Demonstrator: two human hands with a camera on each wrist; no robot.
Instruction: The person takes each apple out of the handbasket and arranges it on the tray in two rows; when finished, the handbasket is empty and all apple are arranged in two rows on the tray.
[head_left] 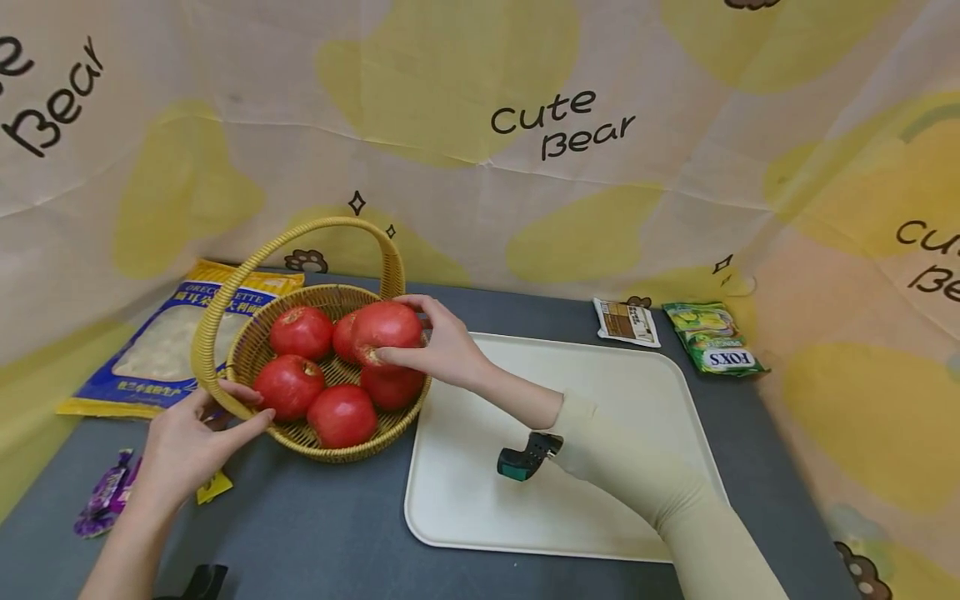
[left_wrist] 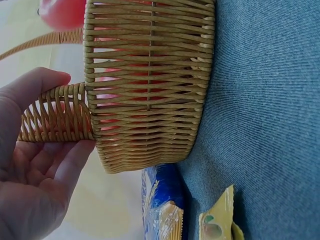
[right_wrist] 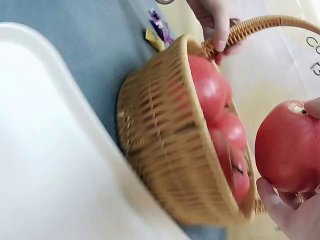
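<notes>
My right hand [head_left: 442, 346] grips a red pomegranate [head_left: 386, 329] over the right side of the wicker basket [head_left: 341, 454], thumb in front and fingers behind. In the right wrist view this pomegranate [right_wrist: 287, 147] is beside the basket's rim, with a pale patch at one end. Several more pomegranates [head_left: 288, 387] lie inside the basket. My left hand [head_left: 191, 437] holds the lower left end of the arched basket handle [head_left: 206, 342]. In the left wrist view, thumb and fingers of my left hand [left_wrist: 37, 165] stand on both sides of the woven handle base [left_wrist: 55, 115].
A white tray [head_left: 480, 508] lies right of the basket on the grey-blue table. Behind the basket rests a blue and yellow pasta bag [head_left: 161, 333]. Purple wrapped candy [head_left: 108, 500] and a yellow packet [head_left: 215, 486] lie front left. A brown-white packet [head_left: 626, 322] and green bag [head_left: 708, 337] lie back right.
</notes>
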